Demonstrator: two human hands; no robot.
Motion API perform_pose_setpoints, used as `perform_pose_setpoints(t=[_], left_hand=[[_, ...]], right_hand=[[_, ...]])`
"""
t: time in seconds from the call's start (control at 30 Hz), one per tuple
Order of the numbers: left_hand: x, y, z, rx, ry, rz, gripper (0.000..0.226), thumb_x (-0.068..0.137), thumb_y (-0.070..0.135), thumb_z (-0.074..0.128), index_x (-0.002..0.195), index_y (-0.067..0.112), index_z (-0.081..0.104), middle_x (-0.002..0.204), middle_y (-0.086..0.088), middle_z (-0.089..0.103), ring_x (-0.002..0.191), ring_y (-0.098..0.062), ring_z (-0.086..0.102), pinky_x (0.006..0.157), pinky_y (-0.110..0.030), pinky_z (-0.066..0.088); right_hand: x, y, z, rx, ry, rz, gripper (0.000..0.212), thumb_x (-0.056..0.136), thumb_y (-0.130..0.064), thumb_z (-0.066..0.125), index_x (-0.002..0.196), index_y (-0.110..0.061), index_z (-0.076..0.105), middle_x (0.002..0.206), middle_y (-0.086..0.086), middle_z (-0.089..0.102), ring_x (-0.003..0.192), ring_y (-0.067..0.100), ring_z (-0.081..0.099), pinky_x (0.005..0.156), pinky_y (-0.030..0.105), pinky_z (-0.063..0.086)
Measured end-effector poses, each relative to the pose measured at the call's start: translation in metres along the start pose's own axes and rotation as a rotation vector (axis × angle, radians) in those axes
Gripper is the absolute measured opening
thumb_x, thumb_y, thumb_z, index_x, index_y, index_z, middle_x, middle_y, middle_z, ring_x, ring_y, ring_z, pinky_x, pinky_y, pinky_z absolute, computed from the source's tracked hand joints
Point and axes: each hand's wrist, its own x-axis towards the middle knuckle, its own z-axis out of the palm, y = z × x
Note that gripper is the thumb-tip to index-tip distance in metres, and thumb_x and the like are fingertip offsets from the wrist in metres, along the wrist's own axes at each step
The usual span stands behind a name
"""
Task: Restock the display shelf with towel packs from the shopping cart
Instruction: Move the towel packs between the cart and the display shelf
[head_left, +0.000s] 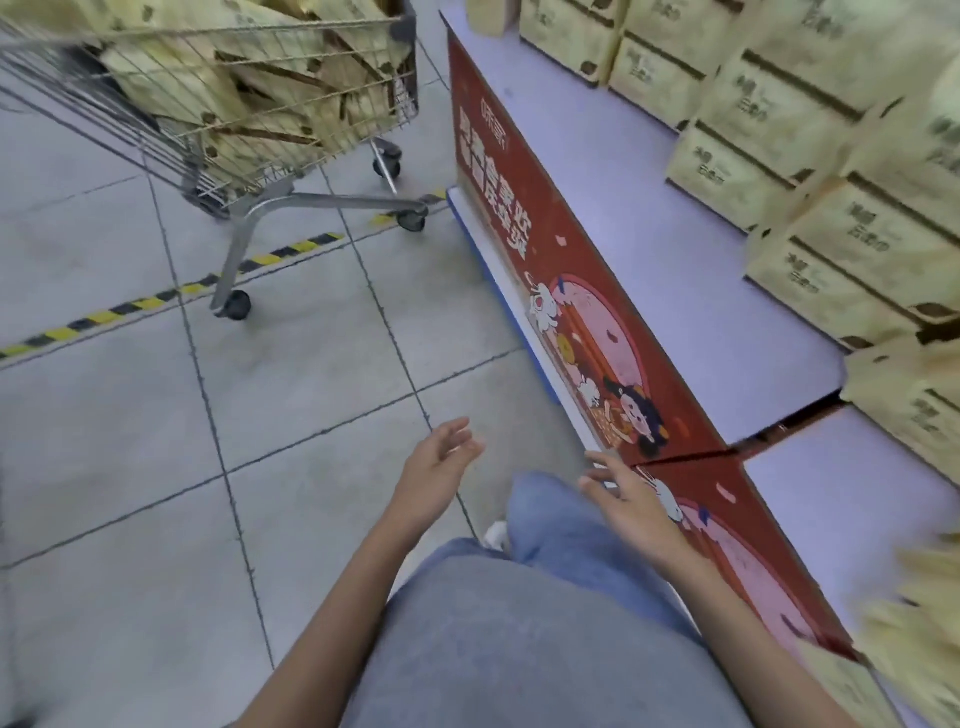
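Observation:
A wire shopping cart (358, 67) stands at the upper left, filled with several yellowish towel packs (234, 73) lying at angles. The low display shelf (649, 218) runs down the right side, with a pale purple top and a red printed front panel (550, 244). Stacked towel packs (769, 130) line its far side. My left hand (441, 462) hangs over the floor, fingers relaxed and empty. My right hand (628, 493) is held near the shelf's red front, fingers spread, holding nothing. Both hands are well away from the cart.
Grey tiled floor (156, 441) lies between me and the cart, crossed by a yellow-and-black striped tape line (171, 296). My legs in blue jeans (545, 597) fill the lower middle. More towel packs (914, 623) sit blurred at the lower right edge.

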Motion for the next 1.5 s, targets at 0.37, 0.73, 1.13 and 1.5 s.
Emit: perform_pose_setpoints(t=[0.37, 0.73, 1.13, 1.5], left_hand=[[0.127, 0.087, -0.100, -0.161, 0.195, -0.017, 0.043, 0.093, 0.021, 0.057, 0.135, 0.016, 0.048, 0.135, -0.004, 0.053, 0.110, -0.007, 0.051, 0.091, -0.017, 0.032], [0.181, 0.123, -0.228, -0.466, 0.539, -0.196, 0.044, 0.095, 0.016, 0.054, 0.138, 0.012, 0.046, 0.135, -0.007, 0.052, 0.117, -0.018, 0.052, 0.083, -0.022, 0.036], [0.310, 0.199, -0.431, -0.355, 0.518, -0.068, 0.035, 0.095, 0.018, 0.053, 0.130, 0.014, 0.052, 0.130, -0.005, 0.057, 0.112, -0.013, 0.054, 0.089, -0.022, 0.035], [0.399, 0.322, -0.564, -0.233, 0.508, 0.215, 0.041, 0.095, 0.022, 0.054, 0.135, 0.016, 0.049, 0.128, 0.002, 0.056, 0.112, -0.008, 0.053, 0.076, -0.006, 0.041]], right_hand=[[0.167, -0.169, 0.022, -0.143, -0.186, -0.148, 0.038, 0.096, -0.020, 0.052, 0.133, -0.015, 0.046, 0.117, 0.004, 0.054, 0.102, 0.012, 0.052, 0.080, 0.016, 0.036], [0.282, -0.394, 0.099, -0.312, -0.435, -0.368, 0.035, 0.096, -0.016, 0.050, 0.131, -0.010, 0.047, 0.122, 0.008, 0.055, 0.100, 0.014, 0.053, 0.068, 0.014, 0.035], [0.370, -0.539, 0.180, -0.225, -0.372, -0.278, 0.035, 0.098, -0.014, 0.046, 0.133, -0.012, 0.045, 0.118, 0.004, 0.052, 0.093, 0.007, 0.049, 0.065, -0.001, 0.038], [0.426, -0.663, 0.210, -0.011, -0.111, -0.387, 0.031, 0.095, -0.015, 0.052, 0.126, -0.015, 0.050, 0.114, 0.000, 0.056, 0.105, 0.015, 0.055, 0.072, 0.006, 0.042]])
